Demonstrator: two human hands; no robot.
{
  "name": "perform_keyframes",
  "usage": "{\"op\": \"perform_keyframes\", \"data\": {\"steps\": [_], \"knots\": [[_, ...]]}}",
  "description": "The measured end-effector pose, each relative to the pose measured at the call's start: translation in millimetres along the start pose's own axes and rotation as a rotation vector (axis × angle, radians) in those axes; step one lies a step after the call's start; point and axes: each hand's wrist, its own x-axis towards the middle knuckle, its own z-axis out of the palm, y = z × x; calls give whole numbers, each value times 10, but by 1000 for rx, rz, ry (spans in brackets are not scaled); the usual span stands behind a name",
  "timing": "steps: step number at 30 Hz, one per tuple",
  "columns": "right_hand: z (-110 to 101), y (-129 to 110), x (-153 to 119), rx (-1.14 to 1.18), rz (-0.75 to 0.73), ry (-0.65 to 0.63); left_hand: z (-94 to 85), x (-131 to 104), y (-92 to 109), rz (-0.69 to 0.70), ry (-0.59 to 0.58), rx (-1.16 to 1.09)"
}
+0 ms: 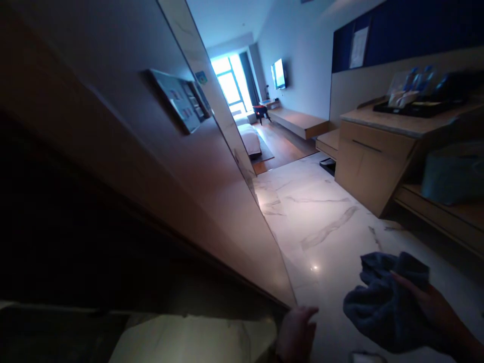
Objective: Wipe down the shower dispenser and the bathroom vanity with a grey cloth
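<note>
Head view: right hand (pixel 434 307) clamped on bunched blue cloth (pixel 385 307), left hand (pixel 297 333) loosely open, holding nothing, at door (pixel 181 166) bottom edge, cloth just to its right.

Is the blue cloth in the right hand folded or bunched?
Bunched. The blue cloth forms a loose crumpled lump in the right hand, without flat layers or straight edges.

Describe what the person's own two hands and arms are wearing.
Both are bare. The left hand has no glove and no ring or watch that shows in the dim light; only the hand is in frame. The right hand is also ungloved, and its wrist and forearm show no sleeve, band or marking.
</note>
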Motion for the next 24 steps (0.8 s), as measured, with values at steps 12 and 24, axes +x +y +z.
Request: {"op": "perform_keyframes", "data": {"steps": [12, 24], "knots": [[123, -915, 698, -180, -77, -254, 314, 1844, 1175, 169, -190, -563], [1281, -1710, 2416, 36, -7, -329, -1368, 3558, 1450, 95, 178, -1000]]}}
